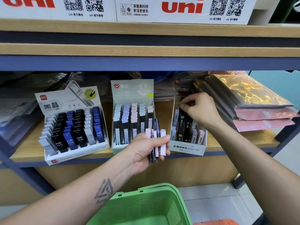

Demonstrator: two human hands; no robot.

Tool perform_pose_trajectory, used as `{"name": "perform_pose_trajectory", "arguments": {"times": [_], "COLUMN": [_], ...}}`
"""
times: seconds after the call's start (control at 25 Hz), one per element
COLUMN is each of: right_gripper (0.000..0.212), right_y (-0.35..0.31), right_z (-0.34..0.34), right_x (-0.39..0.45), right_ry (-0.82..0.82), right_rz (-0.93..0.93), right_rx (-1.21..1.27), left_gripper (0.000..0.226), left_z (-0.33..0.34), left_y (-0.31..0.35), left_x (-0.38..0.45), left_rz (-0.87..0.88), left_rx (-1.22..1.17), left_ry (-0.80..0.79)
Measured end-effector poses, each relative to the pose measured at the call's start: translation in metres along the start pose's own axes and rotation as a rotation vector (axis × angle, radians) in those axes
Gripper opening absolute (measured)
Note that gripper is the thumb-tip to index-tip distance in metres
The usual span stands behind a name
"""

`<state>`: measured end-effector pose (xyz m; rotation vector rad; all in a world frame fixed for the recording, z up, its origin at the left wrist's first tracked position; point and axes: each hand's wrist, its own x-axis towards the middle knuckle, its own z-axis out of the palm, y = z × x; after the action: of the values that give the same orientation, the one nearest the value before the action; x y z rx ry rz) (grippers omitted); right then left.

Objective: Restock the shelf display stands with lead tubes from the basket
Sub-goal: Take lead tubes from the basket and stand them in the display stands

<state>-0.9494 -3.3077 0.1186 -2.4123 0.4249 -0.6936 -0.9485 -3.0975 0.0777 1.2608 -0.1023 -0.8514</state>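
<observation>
Left hand (146,147) grips a bunch of lead tubes (156,140), pink, white & dark, upright, w/ green basket (146,207) below it. Right hand (198,109) is up & to the right, fingertips pinched over MONO stand (186,147) on the shelf (29,153); can't tell if they hold a tube. 0.7 stand (132,95) sits just behind left hand.

Shelf (24,153): I log three display stands abreast, HB stand (73,127) left, 0.7 stand (132,114) centre, MONO stand (186,127) right. Wrapped packs (253,103) stacked right of those. Basket (146,207) below, in front. Boxes (178,8) on the tier above.
</observation>
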Motion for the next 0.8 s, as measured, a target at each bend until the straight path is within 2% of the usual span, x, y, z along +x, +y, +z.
{"name": "perform_pose_trajectory", "arguments": {"times": [0.12, 0.28, 0.44, 0.6, 0.8], "right_gripper": [0.012, 0.024, 0.029, 0.045, 0.047], "right_y": [-0.005, 0.008, 0.010, 0.006, 0.002], "right_z": [0.007, -0.007, -0.009, -0.002, -0.001], "right_x": [-0.006, -0.001, -0.004, -0.008, -0.011], "right_ry": [-0.062, 0.090, 0.000, -0.064, -0.077], "right_rz": [-0.058, 0.011, -0.055, -0.076, -0.121], "right_rx": [0.034, -0.141, -0.233, -0.268, -0.233], "left_gripper": [0.015, 0.016, 0.017, 0.019, 0.022], "left_z": [0.000, -0.001, -0.002, -0.002, -0.002], "left_y": [0.001, 0.002, 0.002, 0.002, 0.002], "left_x": [0.001, 0.001, 0.000, 0.000, 0.000], "left_rz": [0.016, 0.015, 0.007, 0.009, 0.001], "left_rx": [-0.001, -0.011, -0.008, -0.009, -0.013], "left_ry": [0.026, 0.021, 0.009, 0.010, 0.013]}}
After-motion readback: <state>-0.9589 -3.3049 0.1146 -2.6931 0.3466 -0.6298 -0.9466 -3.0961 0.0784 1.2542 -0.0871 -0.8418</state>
